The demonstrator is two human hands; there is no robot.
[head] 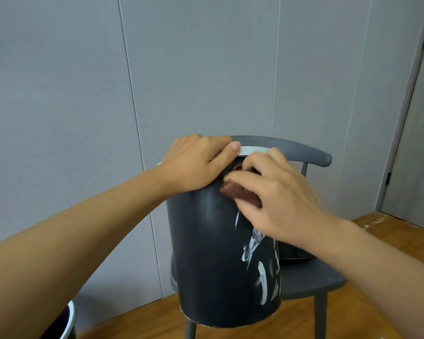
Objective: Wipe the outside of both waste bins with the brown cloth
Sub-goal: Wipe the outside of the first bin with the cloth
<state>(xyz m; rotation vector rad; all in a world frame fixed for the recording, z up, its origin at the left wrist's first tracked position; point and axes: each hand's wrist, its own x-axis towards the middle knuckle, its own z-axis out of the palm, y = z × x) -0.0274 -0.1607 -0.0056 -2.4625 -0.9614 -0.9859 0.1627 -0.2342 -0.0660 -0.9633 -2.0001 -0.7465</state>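
Note:
A dark grey waste bin (213,260) with a white rim sits tilted toward me on a grey chair (311,277). White smears streak its right side. My left hand (196,162) grips the bin's top rim, thumb lying along the white edge. My right hand (272,201) presses the brown cloth (238,190) against the upper wall of the bin, fingers curled over it. A second dark bin (64,324) with a white rim shows partly at the bottom left corner.
The chair stands on a wooden floor (142,316) against a grey panelled wall (83,94). A dark object (294,255) lies on the seat behind the bin. A door frame (409,118) rises at the right.

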